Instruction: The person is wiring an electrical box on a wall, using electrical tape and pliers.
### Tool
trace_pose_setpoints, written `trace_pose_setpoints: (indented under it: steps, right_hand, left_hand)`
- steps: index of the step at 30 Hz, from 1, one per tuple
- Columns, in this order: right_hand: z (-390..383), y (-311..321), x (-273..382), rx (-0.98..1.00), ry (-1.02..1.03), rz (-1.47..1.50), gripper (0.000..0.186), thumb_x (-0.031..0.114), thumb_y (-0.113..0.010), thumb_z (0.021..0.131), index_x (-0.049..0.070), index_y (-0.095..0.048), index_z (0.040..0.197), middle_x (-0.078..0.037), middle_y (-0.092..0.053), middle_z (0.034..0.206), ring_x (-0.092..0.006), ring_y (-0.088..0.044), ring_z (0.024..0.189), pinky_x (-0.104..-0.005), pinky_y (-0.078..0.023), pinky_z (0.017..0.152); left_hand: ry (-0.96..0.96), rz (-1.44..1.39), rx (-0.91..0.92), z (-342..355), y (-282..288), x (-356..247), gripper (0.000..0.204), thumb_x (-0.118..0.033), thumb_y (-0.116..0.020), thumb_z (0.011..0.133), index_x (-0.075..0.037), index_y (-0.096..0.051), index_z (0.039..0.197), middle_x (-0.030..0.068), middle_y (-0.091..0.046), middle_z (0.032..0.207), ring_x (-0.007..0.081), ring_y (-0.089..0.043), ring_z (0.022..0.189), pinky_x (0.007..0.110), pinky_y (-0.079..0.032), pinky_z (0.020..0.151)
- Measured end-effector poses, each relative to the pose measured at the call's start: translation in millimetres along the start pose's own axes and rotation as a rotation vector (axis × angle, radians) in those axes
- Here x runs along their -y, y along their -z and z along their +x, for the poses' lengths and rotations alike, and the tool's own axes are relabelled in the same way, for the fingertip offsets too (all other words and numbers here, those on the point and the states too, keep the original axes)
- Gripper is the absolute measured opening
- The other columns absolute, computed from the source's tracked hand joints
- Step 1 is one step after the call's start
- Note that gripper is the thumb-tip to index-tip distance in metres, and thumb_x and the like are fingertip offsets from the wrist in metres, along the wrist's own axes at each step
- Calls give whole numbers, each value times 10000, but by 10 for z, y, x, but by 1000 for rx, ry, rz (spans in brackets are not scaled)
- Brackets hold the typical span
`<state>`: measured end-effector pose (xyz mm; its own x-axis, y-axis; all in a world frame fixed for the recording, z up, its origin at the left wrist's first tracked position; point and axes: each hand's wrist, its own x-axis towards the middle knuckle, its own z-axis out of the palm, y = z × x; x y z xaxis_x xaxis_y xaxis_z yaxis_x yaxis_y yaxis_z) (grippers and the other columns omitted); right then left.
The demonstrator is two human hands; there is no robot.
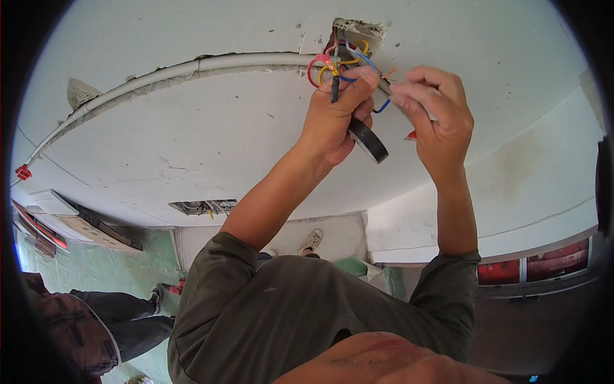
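Note:
My left hand (339, 115) is closed around a roll of black electrical tape (368, 141). Its thumb and fingers also grip a bundle of coloured wires (334, 66), where a black-taped joint (335, 88) stands beside the thumb. Red, yellow and blue wires come out of a rough wall opening (361, 32). A blue wire (384, 105) loops between my hands, and bare copper strands (391, 72) stick out near the right fingertips. My right hand (441, 115) is pinched just right of the wires; what it holds is hidden. A small red piece (411, 136) shows below its fingers.
A white conduit (192, 66) runs left from the opening in a wall groove to a red fitting (23, 172). Lower down is another wall opening (203, 207) with wires. Boards (89, 224) lean at left. Another person (83, 326) is at lower left, near a red tool (174, 287).

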<state>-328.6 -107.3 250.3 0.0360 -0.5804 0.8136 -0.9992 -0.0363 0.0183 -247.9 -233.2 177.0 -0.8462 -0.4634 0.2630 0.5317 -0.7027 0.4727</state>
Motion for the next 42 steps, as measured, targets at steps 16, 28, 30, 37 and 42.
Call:
trace_pose_setpoints:
  steps: [16, 28, 30, 37, 42]
  right_hand:
    - [153, -147, -84, 87, -392, 419, 120, 25, -662, 889, 6, -725, 990, -59, -692, 939, -132, -647, 847, -251, -534, 754]
    - [135, -219, -55, 55, -612, 584, 139, 63, -669, 901, -11, -721, 1007, -51, -692, 807, -100, -631, 725, -246, -535, 679]
    - [131, -225, -65, 50, -631, 590, 139, 61, -668, 901, -13, -720, 1005, -50, -691, 807, -98, -628, 723, -245, -534, 679]
    - [123, -260, 10, -31, -618, 554, 136, 52, -662, 905, -19, -716, 1008, -42, -689, 816, -89, -620, 724, -226, -524, 675]
    - [128, -278, -11, -7, -609, 570, 141, 52, -661, 908, -20, -713, 1018, -45, -694, 829, -88, -626, 731, -224, -528, 680]
  left_hand:
    - [22, 0, -11, -26, 19, -46, 121, -165, -721, 891, -107, -625, 934, -64, -462, 687, 43, -388, 539, 229, -281, 454]
    - [7, 15, -33, -20, 26, -14, 142, -183, -723, 894, -106, -632, 971, -55, -471, 690, 49, -392, 541, 236, -297, 456]
    - [13, 27, -45, -35, 1, -27, 153, -187, -723, 895, -103, -628, 981, -56, -470, 688, 50, -392, 541, 235, -297, 458]
    - [-238, 479, -78, -135, 18, 89, 294, -165, -725, 889, -52, -585, 1122, -42, -488, 666, 38, -435, 552, 232, -359, 486]
    - [-459, 762, -90, -164, 103, 224, 377, -175, -705, 905, -22, -552, 1214, 6, -587, 660, 36, -490, 550, 215, -391, 515]
